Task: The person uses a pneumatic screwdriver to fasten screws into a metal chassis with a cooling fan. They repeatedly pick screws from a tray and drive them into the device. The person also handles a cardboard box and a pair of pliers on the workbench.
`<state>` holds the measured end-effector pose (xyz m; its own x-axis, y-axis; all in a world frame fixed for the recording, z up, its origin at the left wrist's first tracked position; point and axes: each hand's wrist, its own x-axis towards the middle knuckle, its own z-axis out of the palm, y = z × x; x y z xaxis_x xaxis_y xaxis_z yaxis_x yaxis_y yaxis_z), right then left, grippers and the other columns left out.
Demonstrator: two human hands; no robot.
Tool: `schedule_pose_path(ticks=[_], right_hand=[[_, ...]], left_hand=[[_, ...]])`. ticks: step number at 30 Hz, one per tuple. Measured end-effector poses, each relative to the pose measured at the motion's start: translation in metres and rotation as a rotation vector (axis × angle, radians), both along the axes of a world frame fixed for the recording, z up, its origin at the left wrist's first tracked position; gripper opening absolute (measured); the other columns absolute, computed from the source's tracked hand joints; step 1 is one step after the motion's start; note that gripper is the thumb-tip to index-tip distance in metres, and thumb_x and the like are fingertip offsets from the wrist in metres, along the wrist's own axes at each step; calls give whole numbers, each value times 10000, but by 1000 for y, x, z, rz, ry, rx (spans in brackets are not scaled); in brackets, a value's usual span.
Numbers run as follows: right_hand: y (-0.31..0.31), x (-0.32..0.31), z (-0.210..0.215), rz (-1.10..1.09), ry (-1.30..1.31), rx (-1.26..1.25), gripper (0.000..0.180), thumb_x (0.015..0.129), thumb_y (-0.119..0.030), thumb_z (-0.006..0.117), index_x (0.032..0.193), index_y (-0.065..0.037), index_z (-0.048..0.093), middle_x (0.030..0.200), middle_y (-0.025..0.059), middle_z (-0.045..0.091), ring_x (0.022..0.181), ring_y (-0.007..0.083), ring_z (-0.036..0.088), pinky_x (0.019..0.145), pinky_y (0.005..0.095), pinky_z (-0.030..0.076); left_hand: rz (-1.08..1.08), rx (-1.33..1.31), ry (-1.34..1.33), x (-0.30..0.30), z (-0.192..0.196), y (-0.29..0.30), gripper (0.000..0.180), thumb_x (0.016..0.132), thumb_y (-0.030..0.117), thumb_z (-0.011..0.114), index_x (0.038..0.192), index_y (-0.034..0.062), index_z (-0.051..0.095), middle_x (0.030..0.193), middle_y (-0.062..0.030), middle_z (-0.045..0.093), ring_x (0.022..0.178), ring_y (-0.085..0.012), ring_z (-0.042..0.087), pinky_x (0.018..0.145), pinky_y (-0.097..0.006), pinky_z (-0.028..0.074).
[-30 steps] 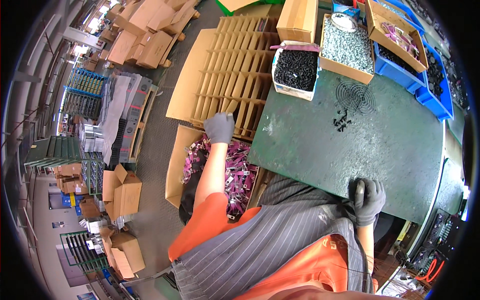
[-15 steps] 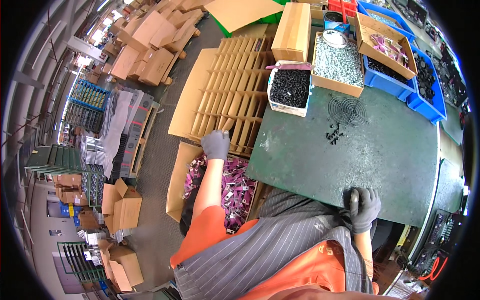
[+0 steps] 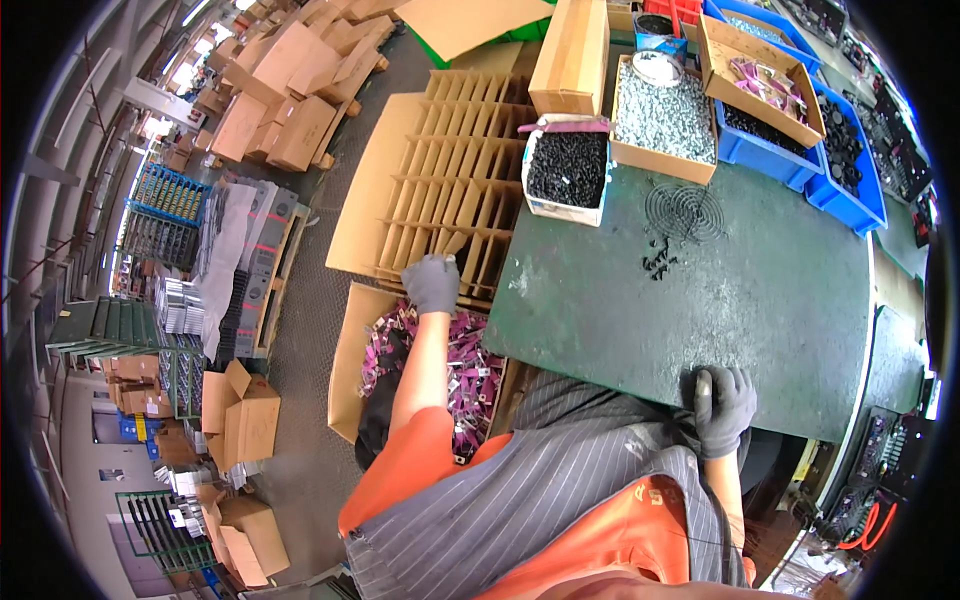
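Observation:
My left hand (image 3: 432, 283), in a grey glove, is at the near edge of a large carton (image 3: 360, 190) with a grid of cardboard dividers (image 3: 455, 243). Its fingers are closed on a divider by that edge. Just below, under my forearm, an open carton (image 3: 347, 360) holds many small purple-and-silver parts (image 3: 475, 385). My right hand (image 3: 724, 410), gloved alike, rests at the near edge of the dark green table (image 3: 600, 310). Its fingers are curled in, and whatever they may hold is hidden.
On the table lie a black wire fan guard (image 3: 685, 213) and a few black screws (image 3: 658, 262). Behind them stand a white box of black screws (image 3: 567, 165), a carton of silver screws (image 3: 665, 120) and blue bins (image 3: 850, 180). A pallet of cartons (image 3: 300, 130) stands far left.
The whole view has shifted slightly. My left hand has moved a little farther in over the divider carton's near edge. My right hand stays at the table edge.

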<state>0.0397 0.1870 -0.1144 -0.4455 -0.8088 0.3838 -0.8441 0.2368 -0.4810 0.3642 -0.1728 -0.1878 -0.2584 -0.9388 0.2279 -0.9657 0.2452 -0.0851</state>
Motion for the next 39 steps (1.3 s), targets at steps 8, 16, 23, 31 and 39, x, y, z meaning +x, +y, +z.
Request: schedule_pose_path(ticks=[8, 16, 23, 31, 39], right_hand=[[-2, -1, 0, -6, -10, 15, 134, 856, -227, 623, 871, -93, 622, 804, 85, 614, 729, 305, 561, 635, 407, 422], [-4, 0, 2, -18, 2, 17, 140, 861, -236, 618, 867, -95, 619, 799, 82, 615, 726, 301, 565, 627, 405, 424], [-4, -1, 2, -11, -14, 6, 136, 854, -227, 630, 862, -92, 617, 794, 84, 612, 719, 303, 561, 628, 405, 426], [-5, -4, 3, 10, -39, 19, 132, 840, -211, 635, 859, -82, 616, 791, 93, 615, 703, 312, 560, 620, 405, 427], [-7, -7, 4, 26, -15, 8, 131, 832, -219, 631, 864, -94, 607, 786, 99, 585, 712, 320, 542, 613, 417, 412]], left_hand=[[96, 0, 6, 5, 12, -5, 392, 914, 387, 493, 849, 68, 710, 875, -131, 690, 794, -329, 651, 773, -456, 457], [72, 67, 55, 27, 100, 12, 386, 891, 375, 537, 821, 33, 702, 810, -177, 678, 793, -344, 654, 772, -457, 473], [166, 221, 148, 72, 215, 33, 381, 865, 366, 589, 934, 9, 702, 803, -193, 675, 734, -316, 643, 698, -409, 469], [214, 90, 665, 147, 242, 35, 327, 894, 241, 610, 988, -61, 691, 811, -93, 684, 730, -122, 591, 683, -291, 453], [149, -137, 250, 53, 280, -133, 501, 854, 441, 526, 929, -32, 669, 955, -288, 638, 915, -446, 602, 789, -482, 450]])
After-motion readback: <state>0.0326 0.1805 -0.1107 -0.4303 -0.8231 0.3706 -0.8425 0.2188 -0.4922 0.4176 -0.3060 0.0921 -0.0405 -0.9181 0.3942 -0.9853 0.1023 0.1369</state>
